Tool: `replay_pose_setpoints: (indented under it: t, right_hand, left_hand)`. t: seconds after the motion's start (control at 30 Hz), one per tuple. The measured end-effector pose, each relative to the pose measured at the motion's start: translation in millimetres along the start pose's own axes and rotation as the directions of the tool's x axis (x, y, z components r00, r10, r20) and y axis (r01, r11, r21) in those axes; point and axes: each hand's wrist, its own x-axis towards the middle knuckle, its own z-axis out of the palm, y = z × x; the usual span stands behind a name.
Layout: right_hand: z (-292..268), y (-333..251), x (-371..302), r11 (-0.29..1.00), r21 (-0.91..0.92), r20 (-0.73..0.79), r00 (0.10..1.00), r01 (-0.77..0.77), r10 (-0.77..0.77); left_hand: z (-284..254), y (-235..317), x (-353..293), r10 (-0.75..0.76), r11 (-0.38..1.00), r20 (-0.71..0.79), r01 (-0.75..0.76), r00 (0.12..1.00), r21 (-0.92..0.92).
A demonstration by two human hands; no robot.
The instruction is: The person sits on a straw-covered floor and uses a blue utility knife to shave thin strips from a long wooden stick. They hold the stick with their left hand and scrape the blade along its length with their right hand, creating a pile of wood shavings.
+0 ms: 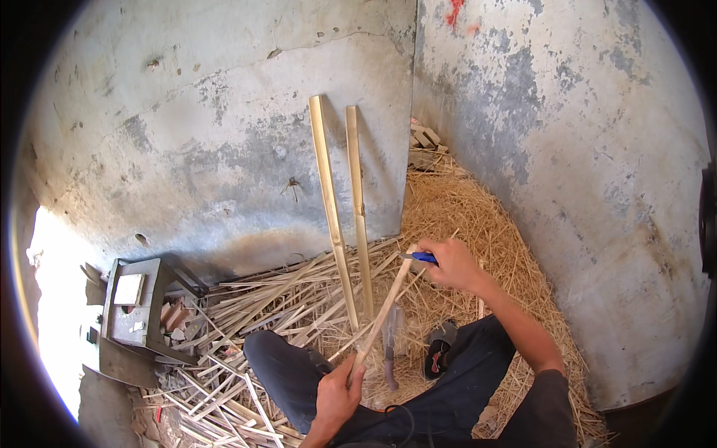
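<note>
My left hand (338, 394) is closed round the lower end of a pale bamboo strip (384, 313), which slants up and away to the right. My right hand (450, 264) grips a blue-handled knife (424, 257) at the strip's upper end. The knife's blade lies across the strip there, and how far it cuts in is too small to tell. Between my legs, a tool with a grey blade and a brown handle (390, 373) stands or lies just right of the strip; which of the two I cannot tell.
Two long bamboo pieces (328, 179) lean against the wall (224, 149) ahead. Cut strips (276, 287) pile up on the left, and straw-like shavings (455, 205) heap along the right wall. A small wooden stool-like stand (138, 302) tilts at far left. My shoe (439, 351) rests among the shavings.
</note>
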Motion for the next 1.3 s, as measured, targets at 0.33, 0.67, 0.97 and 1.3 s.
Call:
replay_pose_setpoints:
  t: [0.33, 0.67, 0.97, 1.3]
  right_hand:
    - [-21, 38, 13, 0.912, 0.372, 0.362, 0.932, -0.170, 0.026]
    - [-28, 150, -33, 0.663, -0.628, 0.183, 0.751, -0.408, 0.634]
    - [-25, 60, -46, 0.875, -0.093, 0.034, 0.876, -0.476, 0.480]
    - [8, -64, -40, 0.305, 0.949, -0.003, 0.967, -0.078, 0.256]
  left_hand:
    - [-30, -3, 4, -0.196, 0.962, 0.215, 0.230, 0.957, -0.148]
    - [-41, -20, 22, -0.265, 0.726, 0.439, 0.477, 0.858, -0.495]
    - [-37, 14, 45, -0.174, 0.619, 0.568, 0.538, 0.805, -0.572]
    - [-7, 48, 72, -0.064, 0.553, 0.659, 0.577, 0.749, -0.602]
